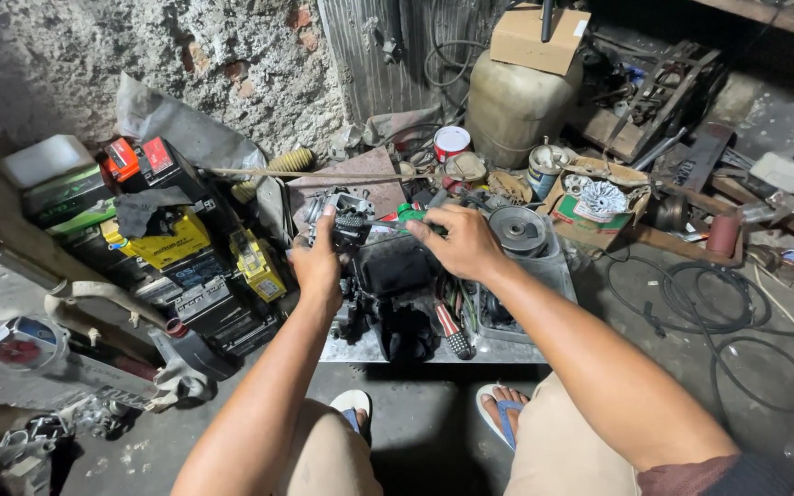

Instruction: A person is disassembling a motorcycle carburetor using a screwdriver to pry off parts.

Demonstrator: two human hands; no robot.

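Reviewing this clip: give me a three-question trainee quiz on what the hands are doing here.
1. True or false: the left hand grips a small grey metal engine part.
2. The right hand holds a tool with what colour handle?
A. green B. yellow C. blue
3. What lies loops on the floor at right?

Key
1. True
2. A, the green-handled screwdriver
3. Black cable
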